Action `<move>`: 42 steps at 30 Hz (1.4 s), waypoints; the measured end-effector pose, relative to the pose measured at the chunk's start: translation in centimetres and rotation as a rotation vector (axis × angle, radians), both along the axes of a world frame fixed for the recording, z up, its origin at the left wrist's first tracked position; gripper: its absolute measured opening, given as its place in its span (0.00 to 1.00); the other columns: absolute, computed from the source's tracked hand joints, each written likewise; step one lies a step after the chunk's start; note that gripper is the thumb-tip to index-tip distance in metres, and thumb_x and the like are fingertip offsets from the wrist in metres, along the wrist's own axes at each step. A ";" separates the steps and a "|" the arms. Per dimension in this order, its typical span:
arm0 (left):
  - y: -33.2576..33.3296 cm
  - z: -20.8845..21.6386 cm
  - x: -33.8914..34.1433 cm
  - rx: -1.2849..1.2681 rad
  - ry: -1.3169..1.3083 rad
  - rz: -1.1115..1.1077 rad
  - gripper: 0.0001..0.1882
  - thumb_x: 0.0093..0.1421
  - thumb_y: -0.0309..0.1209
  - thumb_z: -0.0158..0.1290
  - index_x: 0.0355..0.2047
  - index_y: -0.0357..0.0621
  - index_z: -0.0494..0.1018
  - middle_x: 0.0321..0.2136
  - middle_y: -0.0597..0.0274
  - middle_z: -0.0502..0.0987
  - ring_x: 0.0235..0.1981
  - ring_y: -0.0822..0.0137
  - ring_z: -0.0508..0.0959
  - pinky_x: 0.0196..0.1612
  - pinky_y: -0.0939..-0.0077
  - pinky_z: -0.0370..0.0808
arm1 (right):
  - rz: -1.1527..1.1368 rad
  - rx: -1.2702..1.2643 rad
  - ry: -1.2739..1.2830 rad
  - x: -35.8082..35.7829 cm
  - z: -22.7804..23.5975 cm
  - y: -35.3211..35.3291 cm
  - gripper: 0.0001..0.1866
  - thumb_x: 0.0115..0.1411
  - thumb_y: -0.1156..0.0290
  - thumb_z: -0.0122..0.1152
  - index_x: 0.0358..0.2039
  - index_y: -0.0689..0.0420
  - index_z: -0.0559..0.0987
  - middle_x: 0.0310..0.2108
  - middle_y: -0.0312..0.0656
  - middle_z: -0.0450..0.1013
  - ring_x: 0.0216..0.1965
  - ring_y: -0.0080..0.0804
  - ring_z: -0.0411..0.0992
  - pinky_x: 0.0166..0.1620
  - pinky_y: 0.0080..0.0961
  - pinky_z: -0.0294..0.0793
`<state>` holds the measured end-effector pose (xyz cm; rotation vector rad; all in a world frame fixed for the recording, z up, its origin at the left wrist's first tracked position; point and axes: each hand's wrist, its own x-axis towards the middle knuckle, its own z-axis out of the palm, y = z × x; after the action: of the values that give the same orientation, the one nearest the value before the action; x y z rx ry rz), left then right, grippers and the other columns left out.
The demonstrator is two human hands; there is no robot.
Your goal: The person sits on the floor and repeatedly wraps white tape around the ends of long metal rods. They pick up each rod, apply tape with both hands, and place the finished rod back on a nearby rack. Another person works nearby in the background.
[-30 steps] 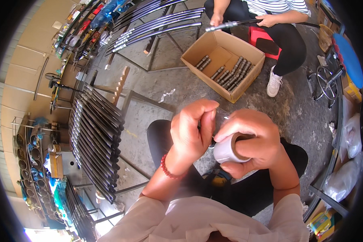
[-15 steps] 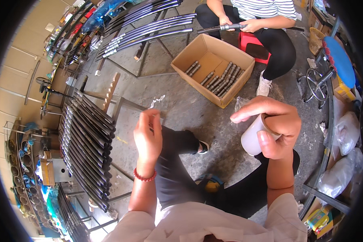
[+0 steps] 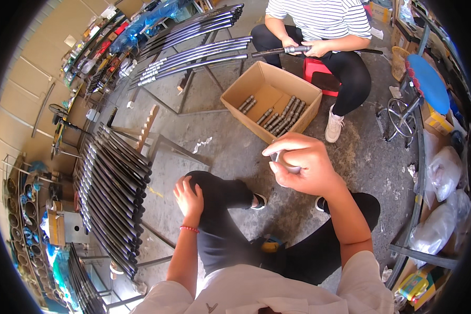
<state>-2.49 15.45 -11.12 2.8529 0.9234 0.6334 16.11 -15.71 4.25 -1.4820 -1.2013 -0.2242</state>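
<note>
The hands are apart: the right hand curls tight around a whitish roll, lifted over the knees to keep it free, while the left hand rests loosely spread and empty on the left knee, the cardboard box of metal fittings ahead of both

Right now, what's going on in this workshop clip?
A seated person holds a whitish roll of tape in the right hand, raised over the knees. The left hand rests flat on the left knee, holding nothing. Opposite, another person on a red stool grips a black hose with both hands. Between them sits a cardboard box of metal fittings; black hoses lie racked to the left.
</note>
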 end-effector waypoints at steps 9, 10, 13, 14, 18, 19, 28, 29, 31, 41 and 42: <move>-0.6 0.2 -0.2 -0.024 -0.006 -0.007 0.20 0.57 0.34 0.53 0.51 0.48 0.68 0.54 0.55 0.67 0.54 0.48 0.65 0.56 0.54 0.65 | -0.036 -0.124 -0.129 -1.6 -4.2 2.4 0.21 0.47 0.74 0.66 0.07 0.58 0.64 0.29 0.40 0.77 0.27 0.35 0.74 0.28 0.27 0.72; -0.7 0.4 -0.1 -0.011 -0.013 -0.032 0.20 0.57 0.33 0.53 0.51 0.48 0.68 0.54 0.55 0.67 0.54 0.48 0.65 0.56 0.54 0.65 | -0.056 -0.166 -0.122 -1.2 -5.8 2.9 0.19 0.47 0.70 0.67 0.07 0.57 0.68 0.26 0.36 0.76 0.27 0.35 0.73 0.28 0.29 0.72; -1.6 2.0 0.3 0.031 -0.053 -0.104 0.19 0.55 0.29 0.54 0.48 0.44 0.69 0.51 0.51 0.68 0.51 0.47 0.66 0.57 0.57 0.63 | -0.109 -0.427 -0.154 -0.4 -11.0 3.6 0.16 0.49 0.64 0.64 0.10 0.58 0.75 0.21 0.38 0.74 0.27 0.36 0.73 0.31 0.31 0.73; -2.0 2.6 0.5 0.012 -0.050 -0.123 0.19 0.54 0.29 0.55 0.47 0.44 0.69 0.50 0.51 0.69 0.51 0.47 0.67 0.56 0.57 0.64 | -0.102 -0.459 -0.155 -0.3 -12.0 3.6 0.16 0.49 0.64 0.64 0.11 0.58 0.75 0.20 0.38 0.73 0.27 0.36 0.72 0.31 0.32 0.73; 0.8 2.7 2.3 -0.204 -0.036 -0.203 0.16 0.54 0.30 0.56 0.44 0.48 0.73 0.45 0.58 0.73 0.47 0.52 0.71 0.52 0.57 0.68 | -0.067 -0.497 -0.129 -0.1 -13.4 4.2 0.15 0.49 0.63 0.64 0.11 0.57 0.76 0.19 0.38 0.72 0.26 0.37 0.72 0.31 0.33 0.73; 2.1 2.8 3.8 -0.328 -0.032 -0.216 0.14 0.55 0.30 0.56 0.43 0.47 0.74 0.43 0.58 0.75 0.45 0.54 0.73 0.51 0.59 0.69 | -0.058 -0.492 -0.109 0.0 -13.3 4.4 0.15 0.49 0.63 0.64 0.11 0.57 0.76 0.19 0.38 0.72 0.26 0.37 0.72 0.31 0.33 0.73; 5.8 3.6 27.7 -1.933 -0.532 -0.410 0.27 0.67 0.41 0.39 0.60 0.35 0.58 0.61 0.43 0.61 0.62 0.52 0.64 0.64 0.59 0.61 | -0.129 -0.588 -0.028 3.4 -16.1 4.1 0.15 0.47 0.65 0.67 0.10 0.56 0.73 0.20 0.36 0.72 0.25 0.36 0.72 0.28 0.32 0.72; 6.0 3.0 30.6 -1.975 -0.557 -0.376 0.28 0.67 0.41 0.39 0.61 0.35 0.56 0.62 0.42 0.59 0.62 0.51 0.63 0.65 0.59 0.60 | -0.143 -0.589 -0.018 3.8 -16.8 4.0 0.15 0.46 0.66 0.67 0.10 0.56 0.73 0.20 0.36 0.72 0.25 0.36 0.72 0.28 0.32 0.72; 6.6 1.9 35.6 -2.055 -0.607 -0.299 0.31 0.67 0.42 0.40 0.64 0.36 0.52 0.64 0.40 0.56 0.63 0.51 0.62 0.65 0.59 0.59 | -0.145 -0.584 0.010 4.6 -17.4 3.8 0.15 0.45 0.68 0.68 0.10 0.56 0.73 0.21 0.36 0.73 0.25 0.35 0.73 0.28 0.30 0.73; 5.5 -1.0 50.2 -2.119 -0.938 -0.336 0.39 0.59 0.46 0.56 0.64 0.47 0.51 0.61 0.44 0.59 0.61 0.50 0.63 0.64 0.55 0.59 | -0.237 -0.598 0.020 7.5 -18.9 2.2 0.15 0.41 0.70 0.70 0.10 0.55 0.71 0.22 0.36 0.71 0.25 0.36 0.71 0.27 0.31 0.71; 6.1 -0.8 51.1 -2.169 -1.019 -0.413 0.37 0.58 0.46 0.57 0.61 0.45 0.54 0.56 0.47 0.64 0.58 0.50 0.66 0.63 0.55 0.61 | -0.229 -0.605 0.020 7.4 -18.9 2.2 0.15 0.41 0.70 0.70 0.10 0.55 0.70 0.22 0.36 0.71 0.25 0.36 0.71 0.27 0.31 0.71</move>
<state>48.58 21.53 -11.97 0.5262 0.2329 0.3656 23.54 -13.52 -14.62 -2.1463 -1.1333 0.0094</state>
